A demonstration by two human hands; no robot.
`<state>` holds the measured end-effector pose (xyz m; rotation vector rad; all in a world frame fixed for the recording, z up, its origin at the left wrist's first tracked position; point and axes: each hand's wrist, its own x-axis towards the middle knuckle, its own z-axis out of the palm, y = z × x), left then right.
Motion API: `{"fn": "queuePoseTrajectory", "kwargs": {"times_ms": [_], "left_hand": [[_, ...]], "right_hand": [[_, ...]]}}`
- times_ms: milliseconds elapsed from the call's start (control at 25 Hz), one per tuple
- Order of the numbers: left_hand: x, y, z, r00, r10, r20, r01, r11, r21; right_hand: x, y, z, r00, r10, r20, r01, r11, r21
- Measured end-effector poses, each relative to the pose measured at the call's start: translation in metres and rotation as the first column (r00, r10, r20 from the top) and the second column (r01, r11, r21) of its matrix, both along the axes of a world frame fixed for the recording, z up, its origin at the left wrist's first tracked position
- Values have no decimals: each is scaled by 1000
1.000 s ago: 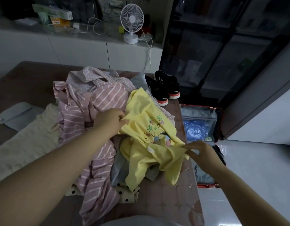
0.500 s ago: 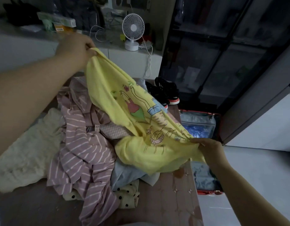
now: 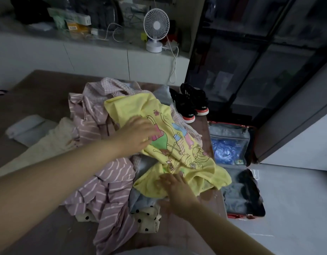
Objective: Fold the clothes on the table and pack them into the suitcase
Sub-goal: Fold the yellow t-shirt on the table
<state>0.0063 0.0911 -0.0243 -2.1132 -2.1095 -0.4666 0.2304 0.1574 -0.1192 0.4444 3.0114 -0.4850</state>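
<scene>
A yellow T-shirt (image 3: 186, 159) with a cartoon print lies spread on top of a heap of clothes on the brown table (image 3: 39, 100). My left hand (image 3: 138, 135) rests flat on its upper part, fingers straight. Flat on its lower hem lies my right hand (image 3: 172, 186), fingers extended and blurred. Under the shirt are a pink striped garment (image 3: 107, 192), a checked shirt (image 3: 111, 85) and a cream polka-dot piece (image 3: 148, 219). The open red suitcase (image 3: 236, 216) lies on the floor to the right of the table, with blue plastic and dark items inside.
A pair of black sneakers (image 3: 190, 103) stands at the table's far right corner. A cream fabric (image 3: 48, 144) and a folded pale cloth (image 3: 24, 127) lie at the left. A white desk fan (image 3: 156, 30) stands on the counter behind. Dark glass cabinets rise at the right.
The yellow T-shirt was lifted by both hands, then laid down on the heap. Both hands have let go of it and now lie flat on it.
</scene>
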Motion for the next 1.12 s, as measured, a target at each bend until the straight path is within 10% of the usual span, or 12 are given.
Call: {"fn": "queuePoseTrajectory", "kwargs": {"times_ms": [200,320,440,680,800,1000,1120], "left_hand": [[11,-30,-35,994,-105,27,107,990,-93],[18,-46,-51,986,-54,160,78,986,-146],[29,-55,-66,990,-79,120,104,970,-220],[53,-42,-48,909,7,418,99,968,-232],[57,-42,-54,988,-11,157,80,896,-437],[49,-52,-44,988,89,122,-31,909,-415],[22,-75,-30,998,68,-9,-62,833,-549]], "right_hand": [[-12,-6,0,986,-15,-166,46,982,183],[-6,-1,35,910,-170,-379,81,968,-239],[14,-5,71,873,-413,-259,132,711,-690],[48,-18,77,712,-669,-214,135,429,-893],[56,-23,67,627,-766,-142,147,296,-944],[61,-34,51,569,-809,-149,198,310,-930],[62,-45,27,797,-571,-198,184,541,-820]]}}
